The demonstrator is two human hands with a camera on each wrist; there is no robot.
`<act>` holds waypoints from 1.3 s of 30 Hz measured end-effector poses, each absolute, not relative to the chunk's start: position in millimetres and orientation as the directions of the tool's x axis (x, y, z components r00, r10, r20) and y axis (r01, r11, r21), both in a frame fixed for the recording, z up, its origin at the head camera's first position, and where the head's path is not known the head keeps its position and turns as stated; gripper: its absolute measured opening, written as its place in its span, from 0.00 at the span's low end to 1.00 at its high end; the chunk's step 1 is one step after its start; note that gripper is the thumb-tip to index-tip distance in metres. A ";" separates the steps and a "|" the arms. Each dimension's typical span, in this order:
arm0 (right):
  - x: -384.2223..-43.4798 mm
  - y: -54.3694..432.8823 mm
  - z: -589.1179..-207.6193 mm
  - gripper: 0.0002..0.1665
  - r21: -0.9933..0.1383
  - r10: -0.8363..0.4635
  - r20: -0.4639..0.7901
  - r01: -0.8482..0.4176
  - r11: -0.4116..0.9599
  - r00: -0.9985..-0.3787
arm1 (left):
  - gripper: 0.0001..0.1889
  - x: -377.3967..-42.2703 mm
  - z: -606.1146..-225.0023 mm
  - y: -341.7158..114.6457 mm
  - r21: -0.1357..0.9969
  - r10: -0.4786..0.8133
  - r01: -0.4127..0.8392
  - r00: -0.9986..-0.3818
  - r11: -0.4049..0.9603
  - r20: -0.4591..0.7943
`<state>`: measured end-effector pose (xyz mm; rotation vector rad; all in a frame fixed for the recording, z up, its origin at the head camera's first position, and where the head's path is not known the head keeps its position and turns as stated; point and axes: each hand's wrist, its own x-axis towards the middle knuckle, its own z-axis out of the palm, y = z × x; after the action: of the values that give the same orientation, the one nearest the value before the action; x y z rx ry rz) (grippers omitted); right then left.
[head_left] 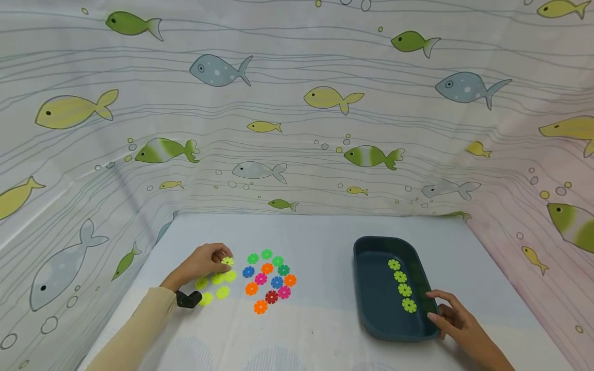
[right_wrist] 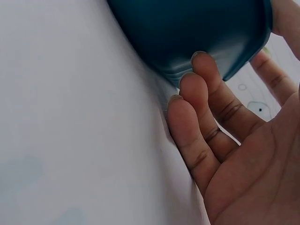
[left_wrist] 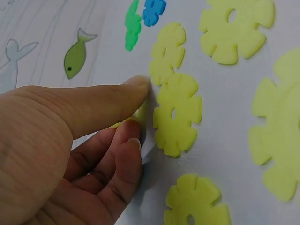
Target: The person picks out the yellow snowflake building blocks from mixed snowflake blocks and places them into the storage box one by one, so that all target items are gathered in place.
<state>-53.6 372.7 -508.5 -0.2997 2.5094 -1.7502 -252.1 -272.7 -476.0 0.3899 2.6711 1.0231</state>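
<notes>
Left hand (head_left: 201,265) pinching a yellow disc (head_left: 227,262) toward the worktop's (head_left: 325,247) left edge; right hand (head_left: 457,322) gripping a dark blue tray (head_left: 377,293) by its near right corner.
Loose yellow discs (head_left: 223,292) lie beside the left hand; multicoloured discs (head_left: 271,297) stand between it and the tray, four yellow discs (head_left: 405,290) inside; fish-printed sheet (head_left: 301,154) beyond the far edge.

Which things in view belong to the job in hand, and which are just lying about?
Seems part of the job:
notched yellow disc pinched by the left hand
loose yellow discs near that hand
dark blue tray, right hand at its rim
row of four yellow discs inside it

Seems just lying about:
green discs
blue discs
orange discs
pink discs
dark red disc
</notes>
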 end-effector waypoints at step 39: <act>-53.4 370.7 -507.9 0.29 -0.938 -0.208 0.081 -0.145 0.314 -0.975 | 0.18 -247.8 -452.9 -233.7 0.821 0.438 0.162 -0.892 0.547 -0.115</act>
<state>-53.4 370.7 -507.9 -0.3364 2.5020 -1.7772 -247.8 -233.7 -452.9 0.4966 2.4797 1.2703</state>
